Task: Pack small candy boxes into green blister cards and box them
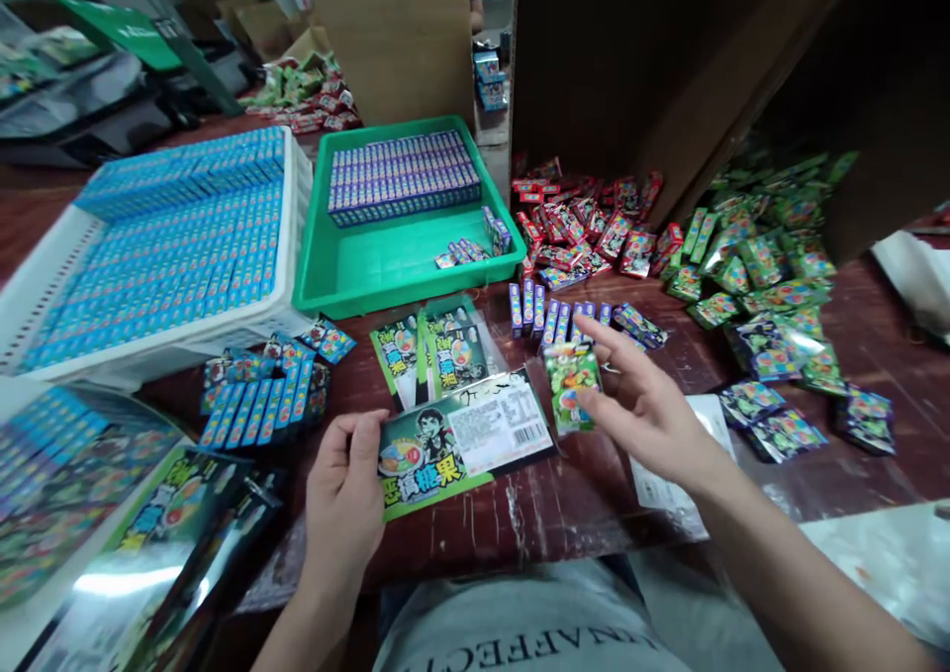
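My left hand (347,479) pinches the left end of a flat printed packaging pouch (427,454), black and green with Chinese lettering and a white barcode label. Between the thumb and fingers of my right hand (653,405) is a small green candy box (567,380), held upright at the pouch's right end. Whether the box is inside the pouch's mouth or just beside it, I cannot tell. Just beyond lie more flat pouches (456,355). Several purple candy boxes (553,321) stand behind my right hand, and blue candy boxes (256,410) lie to the left.
A white crate (293,217) of blue boxes and a green tray (386,256) with purple boxes stand at the back. Red boxes (575,222) and green boxes (764,256) lie heaped by cardboard (616,78). Filled packs (779,434) lie right; glossy pouches (148,543) lie front left.
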Available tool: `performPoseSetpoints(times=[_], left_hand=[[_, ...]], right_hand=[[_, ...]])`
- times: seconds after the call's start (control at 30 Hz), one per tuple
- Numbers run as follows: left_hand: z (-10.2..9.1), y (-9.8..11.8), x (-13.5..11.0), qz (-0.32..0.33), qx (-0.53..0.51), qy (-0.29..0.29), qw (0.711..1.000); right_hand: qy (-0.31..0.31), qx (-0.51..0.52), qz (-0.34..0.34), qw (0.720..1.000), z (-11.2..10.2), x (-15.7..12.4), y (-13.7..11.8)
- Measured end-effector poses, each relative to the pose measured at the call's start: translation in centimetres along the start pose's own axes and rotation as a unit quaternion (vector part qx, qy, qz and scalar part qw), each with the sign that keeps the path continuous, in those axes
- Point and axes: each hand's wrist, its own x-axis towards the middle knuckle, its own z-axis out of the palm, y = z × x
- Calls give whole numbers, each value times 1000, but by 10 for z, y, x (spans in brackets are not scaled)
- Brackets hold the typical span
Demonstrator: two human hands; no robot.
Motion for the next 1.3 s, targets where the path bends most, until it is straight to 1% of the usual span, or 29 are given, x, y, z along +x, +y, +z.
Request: performPoseSetpoints(times=[0.1, 0.2, 0.27, 0.33, 0.37, 0.4, 0.47, 0.53, 0.57, 0.6, 0.63, 0.67, 0.7, 0.77, 0.8, 0.83, 0.9, 0.97, 1.0, 1.07, 1.13, 1.2, 1.3], left_hand=[[-4, 4, -2, -8, -14, 5, 1000], [-7, 6, -2, -17, -51, 28, 998], [-10, 7, -1, -12, -49, 32, 998], [-13, 8, 1, -5, -41, 30, 999], [-14, 9, 2, -3, -40, 30, 999], [-15, 10, 3, -1, -41, 31, 999], [-15, 13, 4, 9, -36, 28, 999], [-15, 16, 4, 26, -10, 13, 1000], [-15, 17, 4, 33, 2, 4, 999], [-14, 18, 4, 39, 8, -3, 999], [-14, 19, 4, 42, 10, -6, 999], [-13, 20, 5, 43, 8, -5, 999], [-12, 20, 5, 41, 2, -2, 999], [-9, 19, 6, 32, -12, 7, 999], [-7, 18, 6, 25, -19, 10, 999], [-4, 17, 6, 14, -28, 14, 999], [3, 16, 3, -22, -60, 26, 998], [12, 15, -2, -66, -119, 19, 990], [17, 14, -6, -75, -156, 11, 985], [26, 13, -18, -56, -223, -3, 973], [34, 11, -30, -8, -263, 1, 965], [40, 7, -41, 29, -269, 14, 963], [46, 1, -51, 78, -230, 41, 969]], right_hand=[[54, 48, -35, 997, 7, 4, -3], [45, 54, -29, 997, 14, 4, -1], [67, 47, -32, 996, 15, 2, -1], [96, 51, -50, 993, 13, 2, -4], [87, 55, -54, 993, 11, 1, -6], [56, 58, -49, 996, 8, 1, -8], [-53, 44, -14, 998, 2, 1, -10], [-156, 9, 20, 987, -5, 1, -10], [-183, -14, 20, 983, -6, 2, -9], [-187, -32, 8, 982, -7, 2, -8], [-166, -41, -7, 985, -6, 3, -6], [-124, -40, -21, 991, -4, 4, -4], [-67, -34, -34, 997, 0, 4, -1], [42, -31, -57, 997, 9, 2, 4], [74, -37, -67, 994, 15, 0, 8], [86, -45, -75, 992, 21, -2, 11], [80, -43, -66, 994, 32, -9, 20], [66, 1, -16, 998, 42, -18, 29], [63, 32, 19, 997, 46, -21, 33], [57, 103, 95, 988, 51, -27, 40], [59, 177, 151, 971, 52, -30, 42], [69, 224, 172, 957, 49, -29, 40], [66, 249, 181, 949, 47, -25, 34]])
